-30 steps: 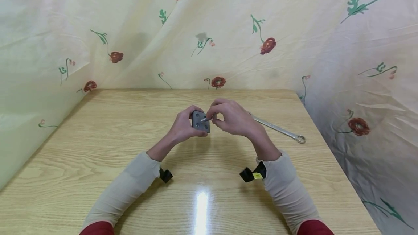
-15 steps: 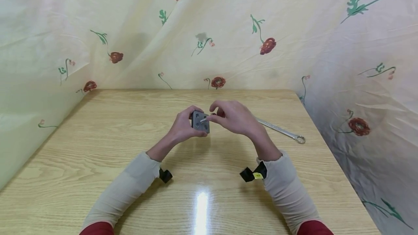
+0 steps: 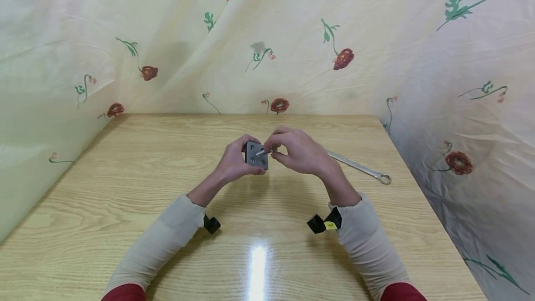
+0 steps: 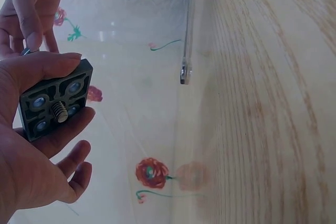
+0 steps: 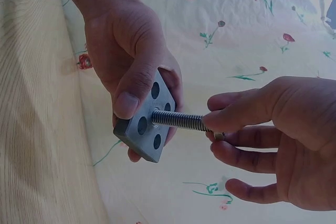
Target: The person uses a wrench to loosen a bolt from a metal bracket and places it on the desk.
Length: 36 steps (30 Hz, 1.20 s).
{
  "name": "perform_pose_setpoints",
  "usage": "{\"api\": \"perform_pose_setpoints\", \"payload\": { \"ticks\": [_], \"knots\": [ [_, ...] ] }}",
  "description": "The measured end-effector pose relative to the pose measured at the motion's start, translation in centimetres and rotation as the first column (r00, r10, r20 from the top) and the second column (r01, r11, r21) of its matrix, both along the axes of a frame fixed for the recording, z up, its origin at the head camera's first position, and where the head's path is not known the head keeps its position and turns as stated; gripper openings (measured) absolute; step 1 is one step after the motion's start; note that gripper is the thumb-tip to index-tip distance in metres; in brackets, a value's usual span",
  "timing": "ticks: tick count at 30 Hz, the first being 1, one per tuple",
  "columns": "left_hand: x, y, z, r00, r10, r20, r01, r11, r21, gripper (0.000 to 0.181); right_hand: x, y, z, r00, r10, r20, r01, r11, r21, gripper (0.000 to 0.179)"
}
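Note:
My left hand point(image 3: 235, 162) grips a small grey square metal plate point(image 5: 150, 144) by its edges, above the table. Round holes sit near the plate's corners. Through its middle runs a threaded bolt point(image 5: 181, 120), most of its length standing out on the side facing my right hand point(image 3: 300, 153). In the left wrist view, the bolt's tip point(image 4: 60, 112) pokes a short way out of the plate's dark, ribbed back. The right thumb and fingers pinch the bolt around its head end, which they partly cover in the right wrist view.
A long silver combination wrench point(image 3: 360, 166) lies on the wooden table point(image 3: 175, 152), right of and behind my right hand, which hides part of it. A flower-patterned cloth point(image 3: 179, 36) hangs behind the table and along its sides.
The right fingers spread away from the bolt half a second ago and now pinch it again. My left hand and the plate stay in place.

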<state>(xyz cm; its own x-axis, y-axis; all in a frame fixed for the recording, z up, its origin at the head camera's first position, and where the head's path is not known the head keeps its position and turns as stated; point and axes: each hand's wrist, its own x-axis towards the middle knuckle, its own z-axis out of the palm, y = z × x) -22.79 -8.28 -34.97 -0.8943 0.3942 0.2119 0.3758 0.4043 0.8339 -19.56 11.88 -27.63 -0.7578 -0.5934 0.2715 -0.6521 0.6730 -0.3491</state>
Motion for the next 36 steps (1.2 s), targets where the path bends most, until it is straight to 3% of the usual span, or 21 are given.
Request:
{"api": "perform_pose_setpoints", "payload": {
  "ticks": [10,15,18,21,36],
  "knots": [
    [0.03,-0.02,-0.03,1.0,-0.007,0.001,0.007,1.0,0.007,0.064,0.0,-0.11,-0.1,1.0,0.013,-0.004,-0.013,1.0,0.004,0.021],
    [0.01,0.0,-0.1,1.0,-0.017,-0.013,0.017,1.0,0.011,0.064,0.1,-0.11,0.12,0.993,-0.09,0.073,0.09,0.996,0.008,0.038],
    [0.05,-0.01,-0.12,1.0,-0.016,-0.017,0.016,1.0,0.001,0.065,0.13,-0.17,0.19,0.978,-0.16,0.131,0.16,0.987,0.012,0.034],
    [0.09,0.01,-0.1,1.0,-0.012,-0.017,0.012,1.0,0.001,0.065,0.05,-0.23,0.1,0.971,-0.181,0.158,0.18,0.983,0.022,0.026],
    [0.03,-0.04,0.09,1.0,-0.002,-0.004,0.003,1.0,0.009,0.064,0.06,-0.31,0.05,0.997,-0.081,0.02,0.081,0.997,-0.005,0.014]
  ]
}}
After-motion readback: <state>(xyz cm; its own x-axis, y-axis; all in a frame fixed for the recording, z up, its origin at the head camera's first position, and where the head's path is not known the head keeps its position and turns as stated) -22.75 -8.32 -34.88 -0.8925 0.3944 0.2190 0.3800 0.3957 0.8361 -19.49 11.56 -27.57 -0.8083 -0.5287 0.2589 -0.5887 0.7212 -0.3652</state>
